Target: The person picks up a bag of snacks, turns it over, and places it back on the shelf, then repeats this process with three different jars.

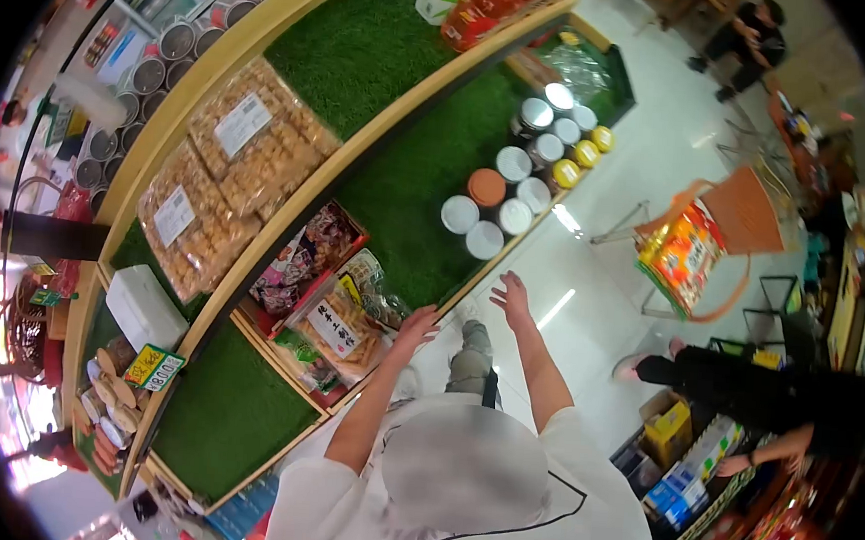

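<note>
My left hand (416, 327) is at the front edge of the lower green shelf, beside the clear packages of snacks (340, 332), with its fingers apart and nothing in them. My right hand (511, 298) hangs over the floor just off the shelf edge, fingers spread and empty. Jars with white lids (459, 214), one with an orange lid (486, 187) and some with yellow lids (566, 173) stand in rows near that edge, beyond my hands.
Large bags of puffed snacks (241, 141) and a white box (145, 308) lie on the upper shelf. At right, a chair (748, 210) holds a colourful bag (681, 257). A person in black (775, 389) reaches towards boxes; another person (745, 43) sits farther back.
</note>
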### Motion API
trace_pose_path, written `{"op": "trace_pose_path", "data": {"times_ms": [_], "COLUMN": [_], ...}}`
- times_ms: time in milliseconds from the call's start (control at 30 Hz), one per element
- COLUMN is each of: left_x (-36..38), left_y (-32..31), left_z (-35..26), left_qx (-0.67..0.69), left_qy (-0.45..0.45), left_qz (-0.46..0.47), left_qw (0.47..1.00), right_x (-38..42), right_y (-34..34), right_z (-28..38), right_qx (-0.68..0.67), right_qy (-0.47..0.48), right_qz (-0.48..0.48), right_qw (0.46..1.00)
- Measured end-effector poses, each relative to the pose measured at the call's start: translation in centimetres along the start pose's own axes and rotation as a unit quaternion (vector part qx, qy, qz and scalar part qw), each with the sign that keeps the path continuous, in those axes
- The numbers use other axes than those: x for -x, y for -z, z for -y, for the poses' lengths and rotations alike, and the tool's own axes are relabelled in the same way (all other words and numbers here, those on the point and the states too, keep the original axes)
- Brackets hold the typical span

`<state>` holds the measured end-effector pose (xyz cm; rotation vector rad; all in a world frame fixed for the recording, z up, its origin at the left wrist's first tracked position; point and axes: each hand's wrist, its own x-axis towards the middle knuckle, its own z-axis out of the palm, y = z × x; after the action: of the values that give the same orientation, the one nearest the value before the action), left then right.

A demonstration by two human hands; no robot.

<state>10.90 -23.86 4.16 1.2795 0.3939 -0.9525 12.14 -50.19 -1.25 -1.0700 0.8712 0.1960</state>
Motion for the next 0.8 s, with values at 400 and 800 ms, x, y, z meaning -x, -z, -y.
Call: {"op": "trace_pose_path", "data": {"times_ms": [400,800], "left_x": [-18.5,-15.7], "left_y": [-8.9,-7.4], "left_z": [-6.8,-3.9], "left_qx": [0.208,-0.039], "left_qy": [-0.004,-0.164], "left_qz": [-0.145,-0.354], "left_qw": [0.967,0.920], "right_x": [-7.9,-7.4], "right_y": [-3.2,-5.2], "right_z": [1.0,-0.2], "right_qx": [0.152,0.175], "right_qy": [0.105,0.098], "right_qz": [0.041,0.129], "right_qw": [0.982,0.971]}}
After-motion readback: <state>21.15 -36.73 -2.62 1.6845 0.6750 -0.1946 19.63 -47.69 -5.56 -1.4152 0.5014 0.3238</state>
